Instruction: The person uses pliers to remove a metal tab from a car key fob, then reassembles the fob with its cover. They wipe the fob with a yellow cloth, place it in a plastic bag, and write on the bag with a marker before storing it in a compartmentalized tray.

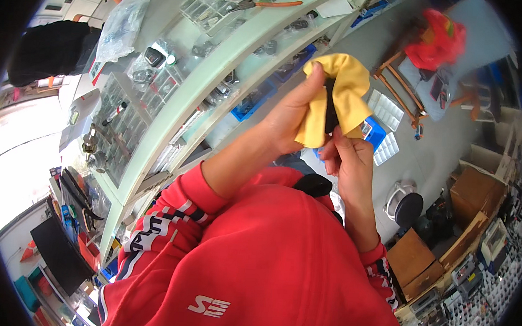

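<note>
Above centre, my left hand [289, 116] grasps the soft-looking, probably light yellow cloth [354, 96] around a stiffer-seeming black item [332, 112], best held low, where I can't tell whether my right hand [355, 162] grips.

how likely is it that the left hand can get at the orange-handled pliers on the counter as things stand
Probably not right away: the left hand grips the yellow cloth, and the orange-handled pliers lie apart from it on the counter. Nothing seems to cover them, though.
</note>
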Available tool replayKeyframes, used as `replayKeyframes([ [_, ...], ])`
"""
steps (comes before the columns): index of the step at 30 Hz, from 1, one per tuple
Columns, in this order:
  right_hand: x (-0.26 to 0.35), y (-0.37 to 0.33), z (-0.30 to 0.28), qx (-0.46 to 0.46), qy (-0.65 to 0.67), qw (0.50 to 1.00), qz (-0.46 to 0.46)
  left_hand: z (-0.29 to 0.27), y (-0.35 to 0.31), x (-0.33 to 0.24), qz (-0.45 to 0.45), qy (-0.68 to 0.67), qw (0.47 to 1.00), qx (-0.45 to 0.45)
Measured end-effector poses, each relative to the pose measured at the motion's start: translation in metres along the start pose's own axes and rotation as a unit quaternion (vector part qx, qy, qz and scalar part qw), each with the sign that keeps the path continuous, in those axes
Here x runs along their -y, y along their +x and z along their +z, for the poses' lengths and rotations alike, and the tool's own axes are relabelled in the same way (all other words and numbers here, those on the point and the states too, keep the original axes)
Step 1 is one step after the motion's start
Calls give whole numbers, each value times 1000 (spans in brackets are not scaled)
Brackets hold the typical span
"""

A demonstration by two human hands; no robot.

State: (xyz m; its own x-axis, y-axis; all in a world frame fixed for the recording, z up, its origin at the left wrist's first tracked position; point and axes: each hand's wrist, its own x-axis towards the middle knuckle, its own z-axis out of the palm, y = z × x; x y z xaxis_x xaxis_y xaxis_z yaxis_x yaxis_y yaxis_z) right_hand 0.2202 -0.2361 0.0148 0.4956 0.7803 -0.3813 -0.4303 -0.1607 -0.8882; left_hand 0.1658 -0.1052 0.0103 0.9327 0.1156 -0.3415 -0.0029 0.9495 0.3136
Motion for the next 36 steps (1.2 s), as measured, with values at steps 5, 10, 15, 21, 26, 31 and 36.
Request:
replayKeyframes([
  [5, -3, -16, -12, 103, -111, 988, 33, 5, 7, 14, 47, 8, 995, -89],
  [10, -17, -9, -29, 3, -43, 994, -97, -2, 10, 4, 9, -12, 992, -124],
  [15, -31, 5, -27, 31, -48, 995, -80, 3, 14, 4, 0, -22, 988, -150],
  [21, -26, 13, -20, 24, 5, 997, -68, 0, 19, 4, 47, -4, 980, -195],
  [26, -24, 23, -10, 11, 19, 994, -107, 4, 23, 16, 107, 39, 985, -133],
  [31, -13, 39, -5, -68, 33, 996, -45, 6, 13, 25, 211, 82, 971, -71],
  [36, -4, 54, 6, 28, -70, 997, -17, -11, 16, -3, 244, 85, 957, -135],
])
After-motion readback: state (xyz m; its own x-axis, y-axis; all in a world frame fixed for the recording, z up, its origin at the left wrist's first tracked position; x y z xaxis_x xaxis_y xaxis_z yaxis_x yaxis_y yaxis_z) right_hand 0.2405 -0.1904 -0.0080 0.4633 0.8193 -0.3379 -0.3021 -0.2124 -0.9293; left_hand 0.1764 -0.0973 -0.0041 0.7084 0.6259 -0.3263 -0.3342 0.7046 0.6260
